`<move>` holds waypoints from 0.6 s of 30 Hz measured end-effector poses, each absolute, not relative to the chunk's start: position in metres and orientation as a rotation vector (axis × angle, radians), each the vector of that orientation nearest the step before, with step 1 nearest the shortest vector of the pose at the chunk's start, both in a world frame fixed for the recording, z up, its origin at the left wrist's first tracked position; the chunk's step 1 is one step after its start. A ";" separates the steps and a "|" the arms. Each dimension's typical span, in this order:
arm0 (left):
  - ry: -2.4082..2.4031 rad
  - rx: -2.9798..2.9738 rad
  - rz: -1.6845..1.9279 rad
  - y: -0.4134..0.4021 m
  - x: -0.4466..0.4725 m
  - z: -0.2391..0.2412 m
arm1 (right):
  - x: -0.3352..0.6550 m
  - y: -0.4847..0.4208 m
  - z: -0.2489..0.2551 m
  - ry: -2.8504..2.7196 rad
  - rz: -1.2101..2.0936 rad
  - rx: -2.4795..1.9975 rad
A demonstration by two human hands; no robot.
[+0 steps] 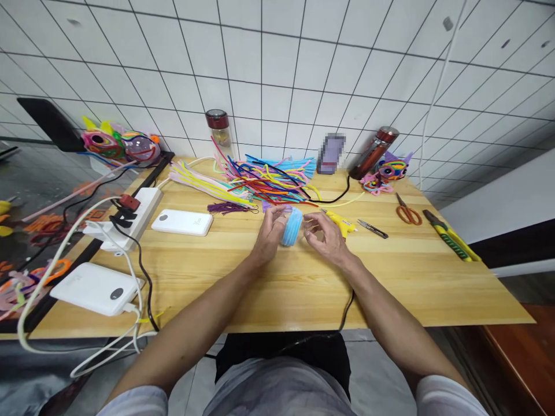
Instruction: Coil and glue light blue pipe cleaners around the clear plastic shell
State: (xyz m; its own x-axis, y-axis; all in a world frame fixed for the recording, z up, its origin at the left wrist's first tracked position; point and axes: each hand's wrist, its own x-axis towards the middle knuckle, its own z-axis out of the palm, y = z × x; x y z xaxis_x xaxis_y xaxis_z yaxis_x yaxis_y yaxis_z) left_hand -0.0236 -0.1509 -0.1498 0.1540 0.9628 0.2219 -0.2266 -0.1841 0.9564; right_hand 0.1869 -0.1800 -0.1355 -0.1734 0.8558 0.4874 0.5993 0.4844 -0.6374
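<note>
My left hand holds a light blue coiled pipe-cleaner piece just above the wooden table, fingers curled round its left side. My right hand is at the coil's right side, fingers bent and pinching at it. A heap of coloured pipe cleaners lies just beyond both hands. A yellow glue gun rests right behind my right hand, its black cord running off the table's near edge.
Two white power banks and a power strip with cables sit left. Small snips, orange scissors and a yellow-green cutter lie right. Two bottles and pipe-cleaner figures stand by the tiled wall.
</note>
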 end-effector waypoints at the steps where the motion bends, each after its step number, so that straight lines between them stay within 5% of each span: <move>1: 0.824 1.271 1.322 -0.151 -0.023 -0.150 | 0.187 -0.180 -0.136 -1.882 0.372 -1.198; 18: 0.888 1.332 1.312 -0.148 -0.023 -0.157 | 0.186 -0.180 -0.139 -1.913 0.240 -1.121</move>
